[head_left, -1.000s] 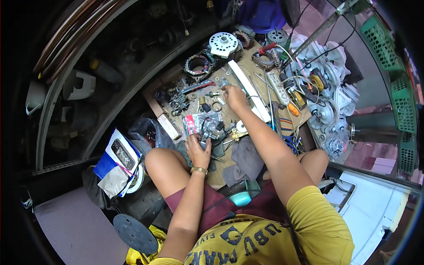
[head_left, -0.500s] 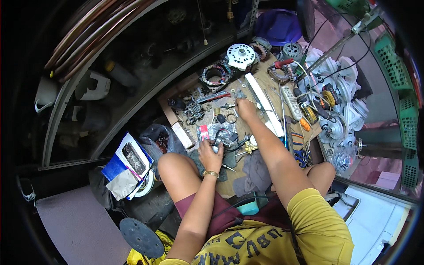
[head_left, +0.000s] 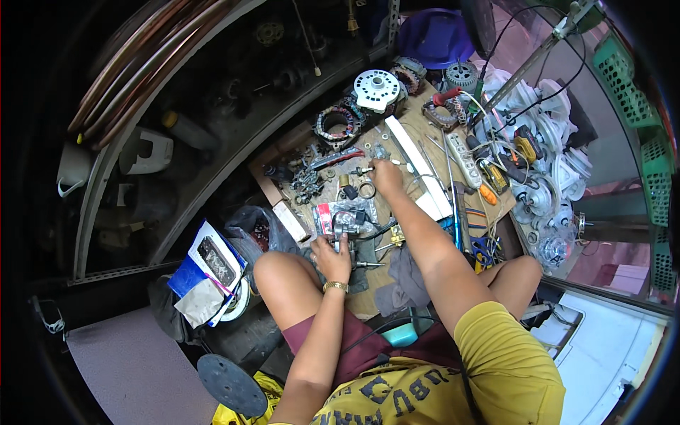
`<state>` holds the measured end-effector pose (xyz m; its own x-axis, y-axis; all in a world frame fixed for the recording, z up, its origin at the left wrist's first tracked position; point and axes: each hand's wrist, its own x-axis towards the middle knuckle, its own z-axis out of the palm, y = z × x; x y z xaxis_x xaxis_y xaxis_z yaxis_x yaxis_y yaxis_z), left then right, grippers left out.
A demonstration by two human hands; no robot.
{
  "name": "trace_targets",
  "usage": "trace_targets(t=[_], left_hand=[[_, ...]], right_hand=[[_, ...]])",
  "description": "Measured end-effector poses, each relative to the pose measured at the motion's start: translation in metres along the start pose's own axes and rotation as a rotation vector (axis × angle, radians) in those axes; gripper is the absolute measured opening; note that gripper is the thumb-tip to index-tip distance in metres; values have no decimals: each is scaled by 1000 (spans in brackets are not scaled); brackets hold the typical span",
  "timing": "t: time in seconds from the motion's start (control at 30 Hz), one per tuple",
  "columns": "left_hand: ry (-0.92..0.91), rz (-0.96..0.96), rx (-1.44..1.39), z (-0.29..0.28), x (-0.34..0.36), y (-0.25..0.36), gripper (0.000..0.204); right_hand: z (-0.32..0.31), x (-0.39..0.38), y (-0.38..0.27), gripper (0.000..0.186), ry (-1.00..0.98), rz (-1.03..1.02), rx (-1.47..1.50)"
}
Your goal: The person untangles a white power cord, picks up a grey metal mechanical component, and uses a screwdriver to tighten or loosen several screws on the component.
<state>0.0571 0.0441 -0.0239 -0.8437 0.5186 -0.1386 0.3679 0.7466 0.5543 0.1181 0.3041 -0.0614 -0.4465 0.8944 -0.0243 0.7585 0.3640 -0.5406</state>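
Note:
My left hand (head_left: 330, 258) is closed round a grey metal part (head_left: 342, 232), probably a small motor housing, low over the board's near side. A thin metal shaft (head_left: 370, 264) sticks out to the right beside it. Under and behind it lie a clear plastic bag (head_left: 368, 205) with a red label and a black cable (head_left: 380, 232). Farther off, my right hand (head_left: 386, 177) reaches down with fingers bent together at a small metal piece (head_left: 361, 170); its fingertips are partly hidden. A metal ring (head_left: 367, 190) and a brass-coloured bushing (head_left: 345, 181) lie near it.
A wooden board (head_left: 418, 113) carries a white bar (head_left: 418, 166), wound stators (head_left: 338, 123), a white round cover (head_left: 377, 90), screws (head_left: 307, 185) and a power strip (head_left: 465, 160). White plastic parts (head_left: 559, 163) pile up at the right. A grey cloth (head_left: 402, 283) lies nearest me.
My left hand has shifted slightly and turned the grey metal part. My right hand stays at about the same spot on the board. The whole view has swung a little.

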Motion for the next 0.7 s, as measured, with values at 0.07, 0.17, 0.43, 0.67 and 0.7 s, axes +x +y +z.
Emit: trace_targets(t=[0.07, 0.17, 0.43, 0.67, 0.7], left_hand=[[14, 26, -23, 0, 11, -10, 53], [44, -59, 55, -1, 13, -8, 56], [-138, 514, -670, -58, -5, 78, 38], [-581, 352, -1011, -98, -56, 95, 19], [-640, 312, -1031, -103, -64, 94, 19]], right_hand=[[-9, -7, -1, 27, 38, 0, 60], [-28, -29, 1, 27, 101, -4, 250], [-114, -141, -50, 22, -89, -12, 871], [-172, -229, -71, 22, -126, 24, 1167], [-177, -239, -72, 25, -90, 24, 1215]])
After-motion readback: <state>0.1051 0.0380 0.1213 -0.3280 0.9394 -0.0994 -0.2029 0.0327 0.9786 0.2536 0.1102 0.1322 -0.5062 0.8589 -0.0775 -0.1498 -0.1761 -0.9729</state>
